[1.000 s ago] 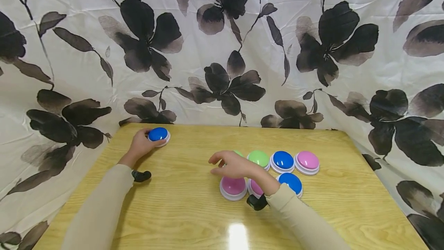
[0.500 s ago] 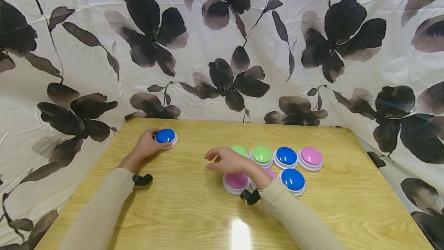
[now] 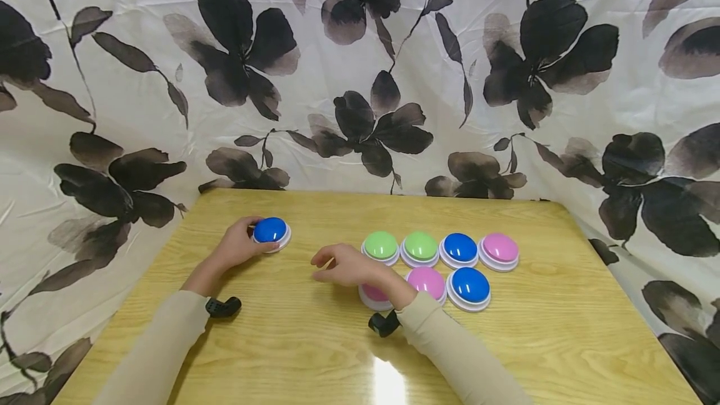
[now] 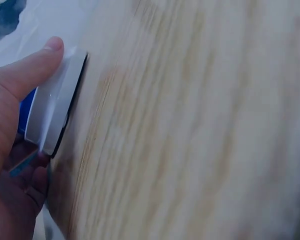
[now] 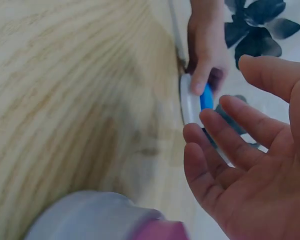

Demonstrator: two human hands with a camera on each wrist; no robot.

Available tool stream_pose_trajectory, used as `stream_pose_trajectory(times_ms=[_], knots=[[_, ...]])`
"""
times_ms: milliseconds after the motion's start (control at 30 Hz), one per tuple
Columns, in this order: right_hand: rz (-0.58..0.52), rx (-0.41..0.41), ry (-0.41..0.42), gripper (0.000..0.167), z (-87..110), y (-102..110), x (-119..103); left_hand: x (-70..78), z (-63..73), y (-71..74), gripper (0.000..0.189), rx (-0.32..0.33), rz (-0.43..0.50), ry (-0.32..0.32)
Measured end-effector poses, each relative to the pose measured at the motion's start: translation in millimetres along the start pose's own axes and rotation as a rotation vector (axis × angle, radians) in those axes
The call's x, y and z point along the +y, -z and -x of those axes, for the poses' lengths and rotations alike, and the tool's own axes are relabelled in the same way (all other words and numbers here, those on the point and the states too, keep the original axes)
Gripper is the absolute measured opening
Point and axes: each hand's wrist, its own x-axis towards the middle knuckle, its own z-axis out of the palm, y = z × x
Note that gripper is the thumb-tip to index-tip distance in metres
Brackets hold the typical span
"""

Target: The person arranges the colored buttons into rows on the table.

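My left hand (image 3: 236,245) grips a blue dome push button (image 3: 270,230) with a white round base, at the back left of the table. In the left wrist view the thumb lies over the button's white base (image 4: 62,100), whose dark underside is close to the wood. My right hand (image 3: 345,266) hovers left of the grouped buttons, fingers loosely bent with nothing between them. Its wrist and forearm partly hide a front-row pink button (image 3: 374,292). In the right wrist view the right palm (image 5: 270,185) shows, with the left hand and blue button beyond.
Two green buttons (image 3: 380,245), a blue button (image 3: 460,247) and a pink button (image 3: 500,247) form a back row. Before them sit another pink button (image 3: 425,281) and a blue button (image 3: 470,285). Floral cloth (image 3: 360,49) hangs behind the wooden table (image 3: 304,342).
The left hand has brought the blue button rightward and a little nearer. The right hand has shifted left, uncovering the leftmost green button. The head view has shifted slightly.
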Motion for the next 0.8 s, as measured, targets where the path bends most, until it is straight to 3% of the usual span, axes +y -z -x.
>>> stream_pose_trajectory(times_ms=[233, 433, 800], knots=[[-0.023, 0.053, -0.019, 0.033, -7.2, -9.2, 5.0, 5.1, 12.6, -2.2, 0.096, 0.004, 0.001, 0.000], [-0.083, 0.157, -0.016, 0.031, -15.1, -24.8, 9.5, 8.4, 29.4, -8.4, 0.093, -0.004, -0.001, -0.021], [-0.095, 0.275, -0.075, 0.057, -29.2, -41.5, 4.0, 19.8, 43.5, -15.4, 0.090, -0.038, 0.028, -0.084]])
